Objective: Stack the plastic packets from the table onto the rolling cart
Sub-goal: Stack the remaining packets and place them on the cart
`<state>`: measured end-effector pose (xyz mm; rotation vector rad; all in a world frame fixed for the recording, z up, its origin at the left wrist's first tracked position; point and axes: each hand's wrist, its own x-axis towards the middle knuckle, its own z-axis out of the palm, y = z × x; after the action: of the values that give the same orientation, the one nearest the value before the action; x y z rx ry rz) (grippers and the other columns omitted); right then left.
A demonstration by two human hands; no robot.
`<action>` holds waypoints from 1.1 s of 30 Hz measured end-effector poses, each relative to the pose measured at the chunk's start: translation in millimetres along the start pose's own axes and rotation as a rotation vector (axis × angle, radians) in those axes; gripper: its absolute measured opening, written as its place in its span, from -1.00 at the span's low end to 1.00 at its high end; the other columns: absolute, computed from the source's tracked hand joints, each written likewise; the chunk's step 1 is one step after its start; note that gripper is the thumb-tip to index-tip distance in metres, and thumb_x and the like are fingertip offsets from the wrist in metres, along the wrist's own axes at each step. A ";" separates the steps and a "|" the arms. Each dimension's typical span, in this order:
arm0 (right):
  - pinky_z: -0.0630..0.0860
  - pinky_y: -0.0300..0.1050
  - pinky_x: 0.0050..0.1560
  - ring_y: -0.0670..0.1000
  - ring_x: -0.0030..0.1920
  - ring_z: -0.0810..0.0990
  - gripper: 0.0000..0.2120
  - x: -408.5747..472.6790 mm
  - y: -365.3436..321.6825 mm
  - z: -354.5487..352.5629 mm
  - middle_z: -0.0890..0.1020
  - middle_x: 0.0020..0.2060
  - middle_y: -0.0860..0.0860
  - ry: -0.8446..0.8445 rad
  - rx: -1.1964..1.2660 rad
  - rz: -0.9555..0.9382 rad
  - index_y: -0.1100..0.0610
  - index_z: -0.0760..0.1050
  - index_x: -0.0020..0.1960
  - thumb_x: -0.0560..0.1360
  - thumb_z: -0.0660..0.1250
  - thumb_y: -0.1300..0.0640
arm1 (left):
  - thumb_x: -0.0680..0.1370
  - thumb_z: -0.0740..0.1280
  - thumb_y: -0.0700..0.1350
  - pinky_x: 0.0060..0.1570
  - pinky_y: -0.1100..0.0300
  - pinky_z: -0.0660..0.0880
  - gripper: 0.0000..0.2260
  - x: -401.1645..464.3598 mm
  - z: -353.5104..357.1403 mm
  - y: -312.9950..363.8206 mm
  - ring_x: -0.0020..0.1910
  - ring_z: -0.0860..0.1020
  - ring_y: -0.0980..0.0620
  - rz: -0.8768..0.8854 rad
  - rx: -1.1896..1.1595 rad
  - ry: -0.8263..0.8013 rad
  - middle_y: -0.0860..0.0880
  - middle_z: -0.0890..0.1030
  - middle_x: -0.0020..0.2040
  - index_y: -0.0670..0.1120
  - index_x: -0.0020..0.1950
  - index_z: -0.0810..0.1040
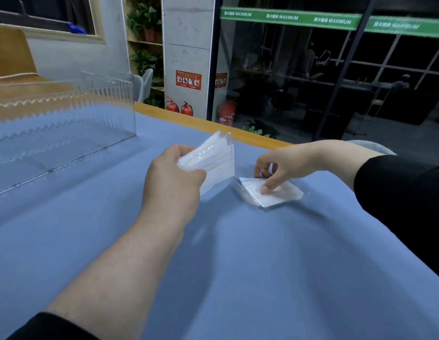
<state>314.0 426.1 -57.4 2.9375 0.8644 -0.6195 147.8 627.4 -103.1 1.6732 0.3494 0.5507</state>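
clear plastic box: far left on the blue counter | red fire extinguishers: far, beside a concrete pillar | potted plants: on far shelves | green banner: far right, overhead

The person is wearing black long sleeves, the left sleeve pushed back near the elbow, the right sleeve ending above the wrist; both hands are showing bare.

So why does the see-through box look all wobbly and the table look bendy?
Head view: the wide-angle lens curves the blue table; light catches the clear box's ribbed wall, making zigzags; the packets in the left hand show glare; the background is dim and slightly blurred.
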 end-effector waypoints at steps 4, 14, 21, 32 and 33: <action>0.47 -0.05 0.21 -0.13 0.10 0.53 -0.45 -9.8 0.8 -3.2 0.53 0.10 -0.24 -0.078 -0.082 0.085 -0.23 0.44 0.19 0.30 0.50 -0.38 | 0.50 0.36 -0.27 -0.26 0.09 0.52 -0.73 -2.2 0.6 -0.4 -0.05 0.64 -0.10 0.006 0.019 -0.035 0.05 0.66 -0.07 0.10 0.03 0.61; 0.24 -0.11 -0.30 -0.01 -0.29 0.35 -0.53 -45.0 -6.8 12.3 0.43 -0.30 -0.08 0.151 -0.028 -0.015 0.08 0.35 -0.18 0.41 0.49 -0.26 | 0.50 0.39 -0.25 -0.20 0.04 0.52 -0.73 -2.3 -0.7 -1.7 -0.05 0.64 -0.13 0.023 0.011 -0.069 0.04 0.68 -0.08 0.13 0.01 0.61; 0.26 -0.12 -0.34 -0.08 -0.32 0.37 -0.69 -116.1 -19.3 34.7 0.43 -0.34 -0.11 0.286 0.015 -0.012 -0.04 0.28 -0.20 0.54 0.39 -0.06 | 0.51 0.40 -0.25 -0.20 0.08 0.50 -0.74 -13.3 -0.4 7.6 -0.11 0.62 -0.04 0.064 0.032 -0.112 0.07 0.67 -0.09 0.12 0.04 0.61; 0.48 -0.11 0.06 -0.17 0.01 0.49 -0.89 -329.5 16.3 91.7 0.48 0.02 -0.25 0.467 0.005 0.141 -0.17 0.38 0.12 0.65 0.15 0.03 | 0.51 0.46 -0.24 -0.23 0.19 0.45 -0.74 -93.1 41.8 45.9 -0.21 0.55 0.07 0.156 0.037 -0.404 0.05 0.63 -0.07 0.10 0.05 0.56; 0.47 -0.15 0.05 -0.17 0.03 0.49 -0.88 -345.1 15.7 92.2 0.49 0.04 -0.27 0.470 -0.013 0.141 -0.18 0.40 0.14 0.65 0.17 0.01 | 0.50 0.46 -0.25 -0.26 0.24 0.45 -0.73 -107.1 54.3 53.8 -0.24 0.55 0.10 0.166 0.025 -0.450 0.06 0.63 -0.09 0.10 0.05 0.56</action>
<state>23.1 222.8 -13.5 3.1430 0.6633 0.0934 83.2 516.8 -73.3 1.8033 -0.1108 0.2768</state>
